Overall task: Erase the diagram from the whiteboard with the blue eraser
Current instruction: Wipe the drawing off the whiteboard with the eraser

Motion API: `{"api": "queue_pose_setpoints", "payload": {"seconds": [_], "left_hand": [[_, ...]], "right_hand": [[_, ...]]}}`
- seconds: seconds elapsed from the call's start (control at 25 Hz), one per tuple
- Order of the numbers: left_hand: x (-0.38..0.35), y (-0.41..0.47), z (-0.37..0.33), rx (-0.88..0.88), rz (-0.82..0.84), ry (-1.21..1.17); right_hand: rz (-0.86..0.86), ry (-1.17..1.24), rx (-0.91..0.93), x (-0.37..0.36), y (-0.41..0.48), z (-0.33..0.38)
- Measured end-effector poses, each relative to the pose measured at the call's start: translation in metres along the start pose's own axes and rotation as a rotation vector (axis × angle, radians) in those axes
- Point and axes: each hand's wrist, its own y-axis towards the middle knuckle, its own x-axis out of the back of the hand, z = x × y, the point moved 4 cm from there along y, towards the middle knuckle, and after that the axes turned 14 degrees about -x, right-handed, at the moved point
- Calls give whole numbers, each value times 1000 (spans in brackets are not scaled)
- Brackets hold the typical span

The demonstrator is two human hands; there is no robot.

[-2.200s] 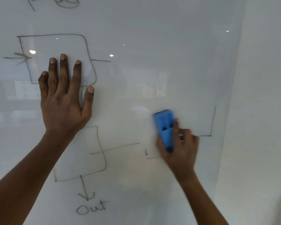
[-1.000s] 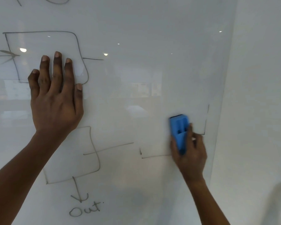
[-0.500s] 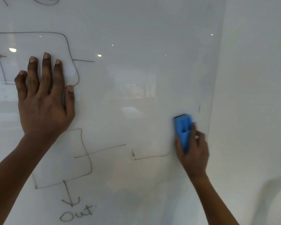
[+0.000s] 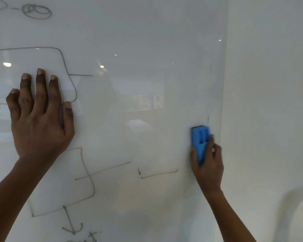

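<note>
The blue eraser [image 4: 200, 141] is pressed upright against the glossy whiteboard [image 4: 138, 75] near its right edge, and my right hand [image 4: 207, 165] grips its lower part. My left hand [image 4: 38, 119] lies flat on the board at the left, fingers spread, over the corner of a drawn rounded box [image 4: 65, 67]. Grey marker lines of the diagram remain: a lower box [image 4: 89, 180], a cross line [image 4: 103, 171], a short L-shaped stroke [image 4: 157, 174], a down arrow [image 4: 72, 227] and a tiny tick [image 4: 208, 119] just above the eraser.
The board's right edge [image 4: 223, 102] meets a plain white wall [image 4: 269, 102]. More marker scribbles [image 4: 37, 13] sit at the top left. Lettering [image 4: 87, 237] is cut off by the bottom of the view. The board reflects ceiling lights.
My right hand slid the eraser rightward to the board's edge, wiping away the vertical line and corner there; only a tiny tick remains. My left hand stayed flat on the board.
</note>
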Motion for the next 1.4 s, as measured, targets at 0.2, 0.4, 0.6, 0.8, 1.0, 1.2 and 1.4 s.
{"api": "queue_pose_setpoints", "payload": {"seconds": [0.2,0.4,0.6,0.8,1.0,1.2,1.4], "left_hand": [[1,-2,-3,19,-14,30],[-2,-2,-1,-19,-30,44],[-3,-3,-2,-25,-59,63],[-3,-2,0,-37,-54,50],[0,-1,-4,-43,-88,115],[0,-1,-3,-36,-77,142],[6,1,-7,-47,-83,150]], "right_hand": [[-82,140,-289,-8,6,42],[-30,3,75,-4,32,39],[-116,183,-327,-5,54,49],[-41,2,179,-7,40,43],[-149,181,-562,2,63,22],[37,59,363,-14,3,80],[-20,27,435,-13,2,80]]}}
